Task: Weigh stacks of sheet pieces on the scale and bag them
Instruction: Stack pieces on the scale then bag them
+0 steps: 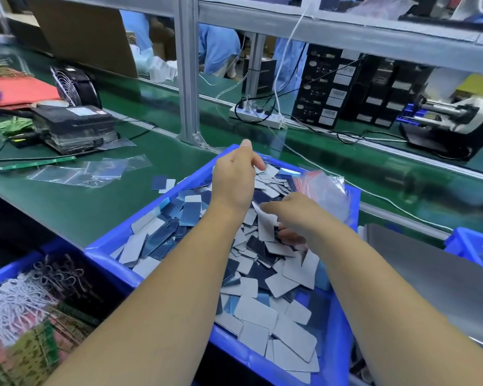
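Note:
A blue bin (115, 240) in front of me is heaped with several grey and dark blue sheet pieces (262, 310). My left hand (236, 179) hovers over the far part of the heap, palm down, fingers loosely bent toward the pieces. My right hand (293, 215) reaches into the middle of the heap and its curled fingers hold a few grey pieces. A bundle of clear bags with red strips (326, 190) lies in the bin's far right corner. The black scale (76, 126) stands at the left on the green table. Filled clear bags (95, 171) lie near it.
A second blue bin (9, 271) with string tags sits at the lower left, a third (469, 243) at the right beside a grey sheet (430, 277). A fan (73, 84), a power strip (257, 115), black boxes (326, 87) and a metal post (188, 79) stand farther back.

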{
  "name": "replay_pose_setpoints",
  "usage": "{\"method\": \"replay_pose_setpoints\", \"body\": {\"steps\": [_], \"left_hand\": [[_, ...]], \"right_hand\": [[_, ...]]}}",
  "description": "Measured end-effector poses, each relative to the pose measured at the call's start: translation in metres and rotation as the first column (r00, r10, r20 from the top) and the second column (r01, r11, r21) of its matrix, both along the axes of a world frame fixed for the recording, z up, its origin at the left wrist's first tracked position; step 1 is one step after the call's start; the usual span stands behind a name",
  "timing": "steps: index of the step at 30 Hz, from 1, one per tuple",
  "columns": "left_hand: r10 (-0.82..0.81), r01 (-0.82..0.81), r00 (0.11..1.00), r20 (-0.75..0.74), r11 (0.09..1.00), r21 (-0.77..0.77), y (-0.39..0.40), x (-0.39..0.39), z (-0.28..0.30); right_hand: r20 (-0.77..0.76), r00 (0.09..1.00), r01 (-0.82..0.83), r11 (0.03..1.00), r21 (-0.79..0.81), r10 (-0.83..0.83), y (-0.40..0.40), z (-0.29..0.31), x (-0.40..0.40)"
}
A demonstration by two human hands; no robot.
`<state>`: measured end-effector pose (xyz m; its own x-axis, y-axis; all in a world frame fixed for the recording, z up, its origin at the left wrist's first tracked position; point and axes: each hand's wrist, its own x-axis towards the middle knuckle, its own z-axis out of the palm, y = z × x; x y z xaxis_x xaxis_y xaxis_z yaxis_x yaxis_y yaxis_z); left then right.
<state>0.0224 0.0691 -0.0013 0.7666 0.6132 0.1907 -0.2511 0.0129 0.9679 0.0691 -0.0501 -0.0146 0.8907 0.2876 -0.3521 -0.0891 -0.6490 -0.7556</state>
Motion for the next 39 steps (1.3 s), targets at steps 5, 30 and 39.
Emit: {"method": "replay_pose_setpoints", "body": {"steps": [5,30,39], "left_hand": [[-0.019,0.019,1.000,-0.005,1.000,0.011,-0.002,0.001,0.000],[-0.030,0.030,1.000,-0.002,0.999,0.020,-0.006,-0.001,0.001],[-0.014,0.014,1.000,-0.004,0.999,0.052,-0.003,0.000,-0.003]], "right_hand": [[-0.229,0.967,0.182,0.935,0.305,-0.113,-0.007,-0.003,-0.005],[-0.246,0.952,0.291,0.785,0.547,-0.181,0.034,-0.018,-0.010],[-0.157,0.933,0.356,0.773,0.525,-0.323,0.022,-0.021,-0.015]]}}
